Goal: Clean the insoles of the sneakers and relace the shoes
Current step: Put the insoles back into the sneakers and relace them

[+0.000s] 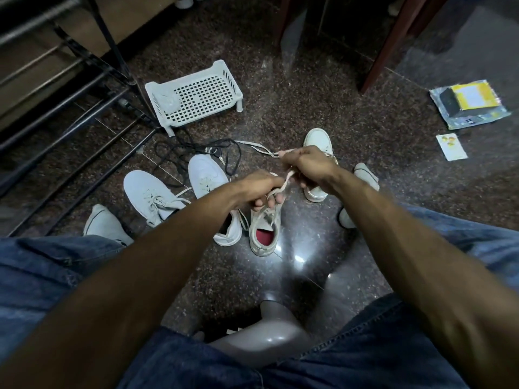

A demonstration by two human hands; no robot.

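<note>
Left hand [259, 189] fingers [271, 202]: curled, pinching the shoelace [283, 184] just above the sneaker [265, 228].
Right hand [304, 164] fingers: closed round the same lace, pulling it up and away.
Sneaker: on the floor [323, 113] between the knees (red insole inside).
Progress: lacing partly done; whether the other sneakers [151, 195] nearby are finished, I cannot tell.

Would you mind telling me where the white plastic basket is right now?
In the head view, the white plastic basket sits on the floor at upper left, beside the dark metal rack and beyond the tangled black cord.
</note>
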